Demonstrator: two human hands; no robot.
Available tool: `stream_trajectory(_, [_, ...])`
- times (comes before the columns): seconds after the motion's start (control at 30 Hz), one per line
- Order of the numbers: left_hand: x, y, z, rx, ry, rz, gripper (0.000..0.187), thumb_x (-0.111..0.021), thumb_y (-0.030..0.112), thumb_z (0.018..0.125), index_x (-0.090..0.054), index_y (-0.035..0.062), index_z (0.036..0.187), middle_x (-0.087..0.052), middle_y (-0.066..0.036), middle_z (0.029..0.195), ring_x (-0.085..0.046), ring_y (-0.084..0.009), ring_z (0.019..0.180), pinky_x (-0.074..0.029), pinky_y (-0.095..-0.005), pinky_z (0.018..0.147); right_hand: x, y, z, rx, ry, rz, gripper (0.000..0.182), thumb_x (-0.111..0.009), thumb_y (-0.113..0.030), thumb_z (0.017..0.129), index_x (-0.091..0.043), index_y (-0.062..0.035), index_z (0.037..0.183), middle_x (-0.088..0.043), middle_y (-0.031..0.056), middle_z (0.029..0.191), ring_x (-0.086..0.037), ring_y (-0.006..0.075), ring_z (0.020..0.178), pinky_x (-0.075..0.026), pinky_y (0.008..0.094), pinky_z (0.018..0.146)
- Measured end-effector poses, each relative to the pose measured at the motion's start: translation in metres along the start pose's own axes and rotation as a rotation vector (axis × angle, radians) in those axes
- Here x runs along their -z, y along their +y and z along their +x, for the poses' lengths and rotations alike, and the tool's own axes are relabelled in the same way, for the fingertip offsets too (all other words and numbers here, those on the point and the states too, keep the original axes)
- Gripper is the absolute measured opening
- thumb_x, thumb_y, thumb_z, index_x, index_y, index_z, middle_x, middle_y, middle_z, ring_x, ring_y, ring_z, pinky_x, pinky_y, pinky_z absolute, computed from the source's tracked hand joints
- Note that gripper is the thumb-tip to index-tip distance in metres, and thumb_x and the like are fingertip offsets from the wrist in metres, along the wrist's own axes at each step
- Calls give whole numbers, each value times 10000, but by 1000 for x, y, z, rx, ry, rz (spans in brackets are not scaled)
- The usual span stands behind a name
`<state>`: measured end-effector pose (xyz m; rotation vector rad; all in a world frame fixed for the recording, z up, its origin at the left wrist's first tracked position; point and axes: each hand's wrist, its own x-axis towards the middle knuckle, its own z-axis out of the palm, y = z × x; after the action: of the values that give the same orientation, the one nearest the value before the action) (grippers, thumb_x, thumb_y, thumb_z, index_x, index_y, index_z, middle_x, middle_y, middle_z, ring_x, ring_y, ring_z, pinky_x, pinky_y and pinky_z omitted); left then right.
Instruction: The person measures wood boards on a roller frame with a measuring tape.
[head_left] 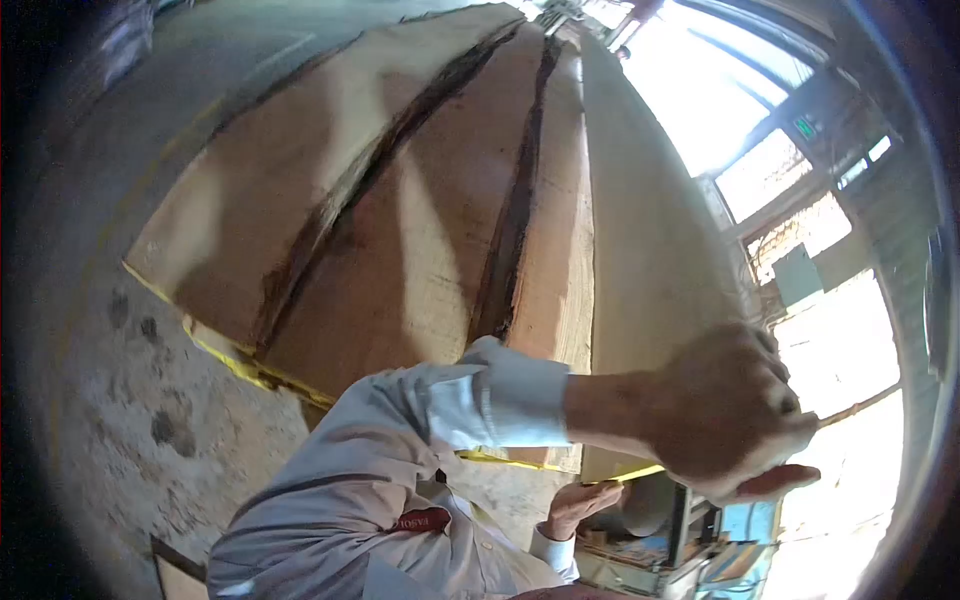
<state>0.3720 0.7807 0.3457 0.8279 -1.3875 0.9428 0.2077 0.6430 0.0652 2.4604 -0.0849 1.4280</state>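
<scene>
My left arm, in a pale rolled sleeve, reaches across my chest over the ends of the planks. At the right my left hand (730,425) is closed in a fist, thumb sticking out; what its curled fingers hold, if anything, I cannot tell. Lower down, my right hand (580,508) has its fingers stretched flat, close beneath the yellow-painted end of a pale smooth board (650,230). Beside that board lie wide rough-sawn planks with dark bark edges: a narrow one (555,250), a middle one (400,270) and a broad outer one (260,160).
Stained concrete floor (140,400) with a faded yellow line runs along the left. Below the boards at the lower right is a cluttered bench (640,550). Bright windows (840,350) fill the right side. Shadows fall across the planks.
</scene>
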Motion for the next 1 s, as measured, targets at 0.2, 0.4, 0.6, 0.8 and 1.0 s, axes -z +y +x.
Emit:
stream_trajectory(0.2, [61,13,-13,48,5,115,227,-710,241,858,-603,122,696,-524,20,518,-468,-115,432,-377,-306,453,-5,6,4,-130,-305,450,620,-348,-272,1050,-212,0,1591,-518,217,1352,-531,443,1090,-405,570,909])
stream_trajectory(0.4, [84,34,-46,207,-163,145,313,-579,286,1005,-604,65,786,-593,-27,622,-591,-203,556,-481,-375,571,25,1,101,-464,-35,741,794,-353,-619,1023,-692,83,1175,-681,283,1186,-671,417,1113,-521,454,981])
stream_trajectory(0.6, [40,39,-129,210,235,305,561,-325,445,1086,-523,94,696,-538,-18,563,-546,-198,534,-488,-364,644,37,71,123,-405,107,753,770,-345,-595,1033,-740,61,958,-726,238,1019,-712,389,993,-558,432,912])
stream_trajectory(0.8, [33,41,-146,216,657,216,621,-233,556,1077,-456,115,700,-411,19,488,-493,-151,520,-466,-315,632,44,83,149,-144,87,730,816,-272,-562,1063,-702,89,822,-728,212,834,-739,395,881,-574,469,862])
stream_trajectory(1.0, [25,40,-168,196,649,225,609,-241,544,1080,-471,102,730,-404,19,499,-485,-143,494,-473,-324,633,36,81,128,-586,230,785,542,-417,-383,1074,-633,99,1196,-609,229,1329,-570,301,1289,-410,400,1092])
